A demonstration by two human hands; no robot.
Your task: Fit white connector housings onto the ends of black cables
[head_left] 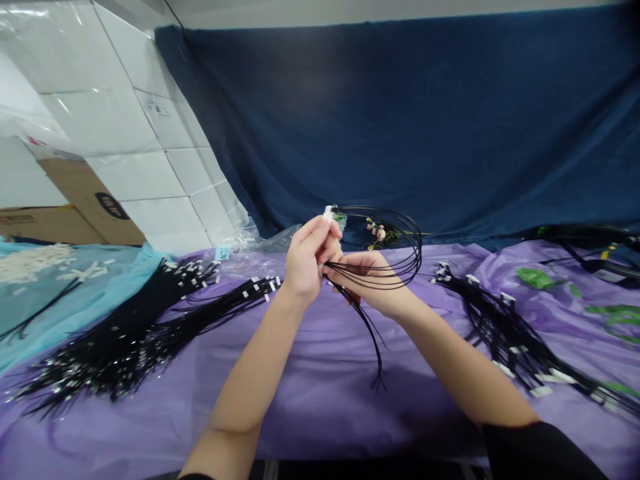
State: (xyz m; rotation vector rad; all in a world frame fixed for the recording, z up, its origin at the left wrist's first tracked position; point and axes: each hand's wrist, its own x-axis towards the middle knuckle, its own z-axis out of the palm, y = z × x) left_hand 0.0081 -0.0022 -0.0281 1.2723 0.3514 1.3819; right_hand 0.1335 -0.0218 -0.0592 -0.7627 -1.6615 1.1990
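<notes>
My left hand (313, 257) is closed around a small white connector (329, 213) at its fingertips, above the purple cloth. Thin black wires (415, 243) run from that connector, loop out to the right and come back between my hands. My right hand (367, 277) is just beside the left, its fingers closed on the returning wires. Below the hands the bundle's loose ends (377, 373) hang down. A small white piece shows where the wires meet my left hand; its kind is too small to make out. Some right-hand fingertips are hidden behind the wires.
Bundles of black wires with white connectors (125, 333) lie on the purple cloth (310, 393) at the left, and another bundle (500, 320) at the right. White connectors (40, 263) are heaped on a light-blue sheet (115, 283). A blue curtain (400, 120) hangs behind artificial flowers (381, 233).
</notes>
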